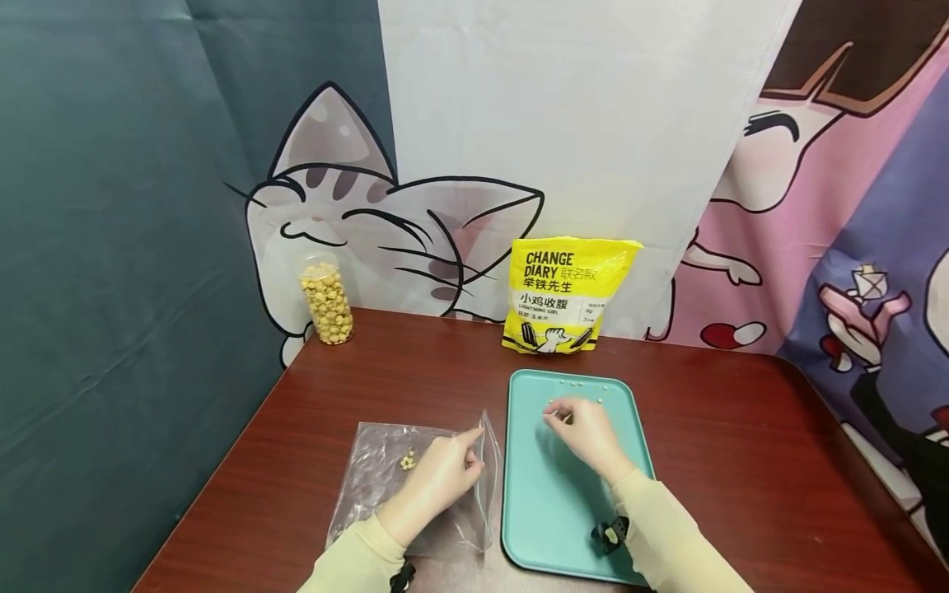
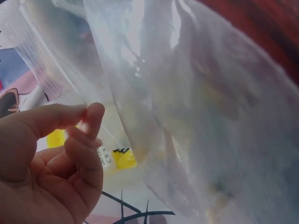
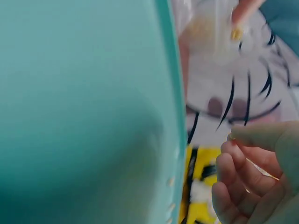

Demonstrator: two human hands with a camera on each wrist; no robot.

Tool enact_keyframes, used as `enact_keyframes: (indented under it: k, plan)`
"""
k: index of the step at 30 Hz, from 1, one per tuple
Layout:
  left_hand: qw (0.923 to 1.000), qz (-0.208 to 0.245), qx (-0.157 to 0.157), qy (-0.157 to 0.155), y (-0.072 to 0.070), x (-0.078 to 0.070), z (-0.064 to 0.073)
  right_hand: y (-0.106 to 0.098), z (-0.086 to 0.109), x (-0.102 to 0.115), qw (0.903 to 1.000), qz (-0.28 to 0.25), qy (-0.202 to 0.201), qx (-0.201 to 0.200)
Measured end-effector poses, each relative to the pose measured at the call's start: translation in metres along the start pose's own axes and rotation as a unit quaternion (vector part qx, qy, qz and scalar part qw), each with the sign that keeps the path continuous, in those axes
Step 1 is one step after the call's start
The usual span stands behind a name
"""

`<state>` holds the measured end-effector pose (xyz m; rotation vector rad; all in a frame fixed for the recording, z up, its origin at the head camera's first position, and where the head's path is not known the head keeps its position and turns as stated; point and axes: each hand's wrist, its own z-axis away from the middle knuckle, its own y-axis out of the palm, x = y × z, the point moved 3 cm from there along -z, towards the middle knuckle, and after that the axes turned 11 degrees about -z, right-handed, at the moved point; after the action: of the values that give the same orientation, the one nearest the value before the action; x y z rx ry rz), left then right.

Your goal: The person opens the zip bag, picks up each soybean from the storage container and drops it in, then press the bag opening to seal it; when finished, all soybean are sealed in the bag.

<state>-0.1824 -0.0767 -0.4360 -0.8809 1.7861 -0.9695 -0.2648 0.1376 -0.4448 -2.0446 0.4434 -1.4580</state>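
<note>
A clear zip bag (image 1: 371, 469) lies on the table with its mouth to the right and a small cluster of pale-yellow pieces (image 1: 408, 459) inside. My left hand (image 1: 442, 476) pinches the bag near its zip edge between thumb and forefinger, also seen close up as the left hand (image 2: 65, 154) in the left wrist view. Over the teal tray (image 1: 544, 527), my right hand (image 1: 586, 432) has its thumb and fingertips together. Between them, a tiny pale-yellow piece (image 3: 231, 136) shows in the right wrist view. Several similar small pieces (image 1: 574, 384) dot the tray's far end.
Behind the tray a yellow snack pouch (image 1: 567, 296) stands upright. At the back left is a clear jar (image 1: 328, 305) full of yellow puffed pieces. A printed cloth (image 1: 593, 123) hangs right behind the brown table (image 1: 741, 461).
</note>
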Motion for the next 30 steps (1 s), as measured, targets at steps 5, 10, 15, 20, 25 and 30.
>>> enact_keyframes:
  k: [5,10,15,20,25,30]
  plan:
    - [0.9999,0.004,-0.005,0.008,0.001,0.0,0.0,0.018,0.018,0.035,0.996,-0.049,-0.067,0.035]
    - [0.9998,0.009,-0.007,0.016,0.001,0.0,-0.001,0.032,0.03,0.059,0.9877,-0.059,-0.126,0.071]
    - [0.9998,0.015,0.001,0.014,0.001,-0.001,-0.001,0.04,0.032,0.064,0.9863,-0.041,-0.134,0.087]
    - [0.9997,0.017,0.004,0.014,0.001,-0.001,0.0,0.045,0.033,0.064,0.985,-0.05,-0.128,0.105]
    - [0.9997,0.015,0.002,0.019,0.001,-0.001,0.0,0.046,0.034,0.065,0.984,-0.055,-0.134,0.104]
    - [0.9997,0.016,0.005,0.016,0.001,-0.001,0.001,0.041,0.032,0.06,0.9853,-0.064,-0.13,0.09]
